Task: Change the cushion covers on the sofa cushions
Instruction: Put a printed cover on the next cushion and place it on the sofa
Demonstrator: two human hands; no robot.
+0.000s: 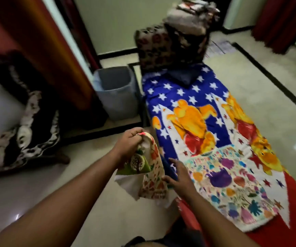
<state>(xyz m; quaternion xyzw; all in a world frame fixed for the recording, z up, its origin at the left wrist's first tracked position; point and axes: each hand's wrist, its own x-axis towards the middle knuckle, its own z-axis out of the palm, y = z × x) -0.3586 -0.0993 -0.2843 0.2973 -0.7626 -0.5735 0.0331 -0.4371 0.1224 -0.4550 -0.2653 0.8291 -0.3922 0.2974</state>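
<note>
Nearest, the right hand [176,177] reaches with fingers spread toward the hanging cushion cover [150,168], probably to find its opening. The left hand [131,139] pinches that cover's top edge, letting it hang (gravity straightens it). A second printed cover [232,184] lies flat on the star-patterned mattress [188,97]. Farthest, cushions [172,45] are stacked, apparently awaiting covers.

Cushion pile [182,32] far beyond the right hand [177,177] smeared by blur, sofa [10,113] left of the left hand [128,145] cut by the edge, left fingertips buried in the hanging cushion cover [152,177]
</note>
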